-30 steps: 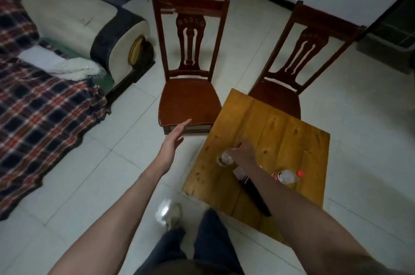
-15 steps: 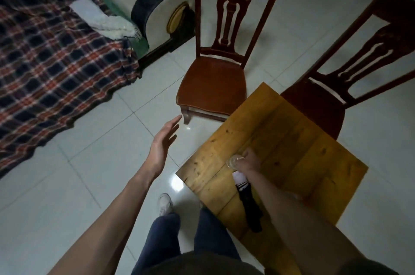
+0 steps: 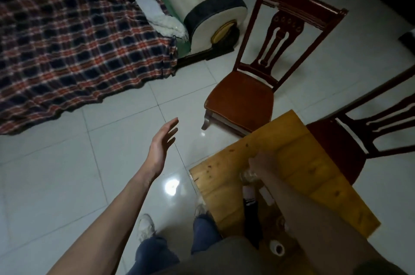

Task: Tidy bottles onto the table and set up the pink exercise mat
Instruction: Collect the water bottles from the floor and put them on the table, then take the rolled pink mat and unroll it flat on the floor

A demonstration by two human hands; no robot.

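Note:
A small yellow wooden table [image 3: 314,176] stands at the lower right. On it stands a clear plastic bottle [image 3: 248,177], and my right hand [image 3: 261,161] grips its top with curled fingers. My right forearm crosses the tabletop and hides part of it. A black and white object [image 3: 252,223] lies on the table near its front edge, with a small white round thing [image 3: 277,248] beside it. My left hand [image 3: 162,143] hovers over the floor tiles left of the table, fingers straight, holding nothing. No pink mat is in view.
Two dark wooden chairs stand behind the table, one [image 3: 242,99] at its far left corner, the other [image 3: 350,146] on its right. A sofa under a plaid blanket [image 3: 74,39] fills the upper left. My legs and white shoes [image 3: 146,227] are at the bottom.
The view has swung left and down, so the sofa fills more of the frame. My left hand has drifted away from the chair over the floor. My right hand stays on the bottle.

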